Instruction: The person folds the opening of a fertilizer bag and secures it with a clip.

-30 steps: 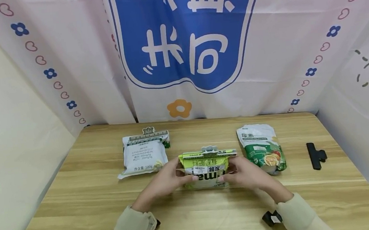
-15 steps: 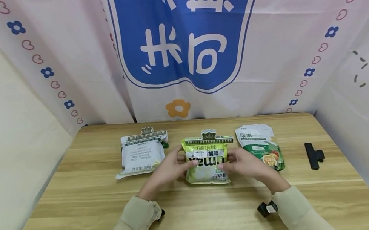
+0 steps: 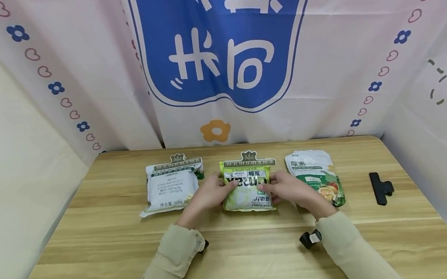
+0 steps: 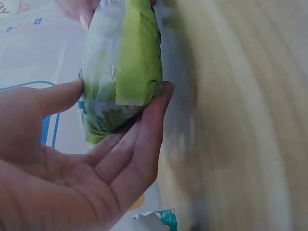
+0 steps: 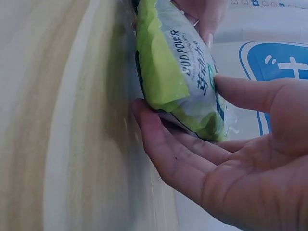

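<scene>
In the middle of the table a lime-green and white fertilizer bag (image 3: 248,198) lies between both hands, its top edge clamped by a wide clip with a crown-shaped handle (image 3: 249,156). My left hand (image 3: 211,191) grips the bag's left side, thumb on the front face and fingers curled behind. On the right side my right hand (image 3: 291,189) holds it the same way. Both wrist views show the bag's green end, with fingers (image 4: 139,154) beneath it; the right wrist view shows the thumb (image 5: 245,92) pressing its printed face.
Left of the hands lies a white bag (image 3: 171,191) with a similar crown clip (image 3: 177,161). A green and white pouch (image 3: 314,175) with fruit pictures lies to the right, partly behind the right hand. Farther right is a black clip (image 3: 381,188). A printed cloth (image 3: 109,79) hangs behind the table.
Both hands have moved the green bag away from the person, toward the table's back. It has tipped back from leaning upright to lying flatter, so more of its front shows.
</scene>
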A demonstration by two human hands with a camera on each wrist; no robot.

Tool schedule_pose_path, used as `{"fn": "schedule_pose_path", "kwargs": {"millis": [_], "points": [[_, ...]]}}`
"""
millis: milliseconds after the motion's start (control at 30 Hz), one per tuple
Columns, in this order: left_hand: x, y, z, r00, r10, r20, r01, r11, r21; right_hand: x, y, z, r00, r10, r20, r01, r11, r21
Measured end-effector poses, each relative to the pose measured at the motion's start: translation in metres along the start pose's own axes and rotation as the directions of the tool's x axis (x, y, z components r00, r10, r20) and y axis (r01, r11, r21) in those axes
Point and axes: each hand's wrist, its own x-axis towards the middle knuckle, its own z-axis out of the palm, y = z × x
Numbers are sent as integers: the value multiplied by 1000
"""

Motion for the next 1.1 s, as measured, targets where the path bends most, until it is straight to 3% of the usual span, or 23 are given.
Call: {"fn": "schedule_pose_path", "kwargs": {"millis": [200, 433, 633, 1100], "points": [[10, 5, 1, 998, -66, 6, 66, 998, 2, 7, -2, 1, 998, 44, -50, -46, 998, -32], [15, 6, 2, 995, -102, 0, 101, 992, 73, 14, -4, 2, 997, 32, -65, -38, 995, -90], [17, 6, 0, 990, -138, 20, 137, 989, 56, 18, -6, 3, 996, 23, -83, -33, 993, -118], [18, 7, 0, 994, -105, -2, 104, 989, 107, 24, -6, 3, 994, 35, -100, -47, 993, -111]]}}
